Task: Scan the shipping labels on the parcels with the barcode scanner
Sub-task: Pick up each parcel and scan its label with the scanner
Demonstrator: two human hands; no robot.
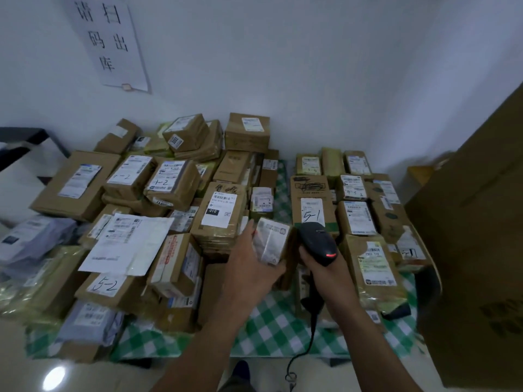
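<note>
Brown parcels point(218, 213) with white labels point(219, 209) lie on a green-and-white checked cloth point(271, 321); the scanner point(318, 243) is black.

A single wide-angle view looks from the person's head, forward and steeply down over both forearms onto the tabletop point(271, 329) with its green checked cloth, close enough that the left hand point(252, 267) and right hand point(331, 267) sit just below mid-frame. It faces the white wall point(311, 66) behind the tabletop, where a paper sign point(109, 41) hangs at upper left. Straight lines bow toward the edges, and the floor point(34, 374) shows along the bottom.
</note>
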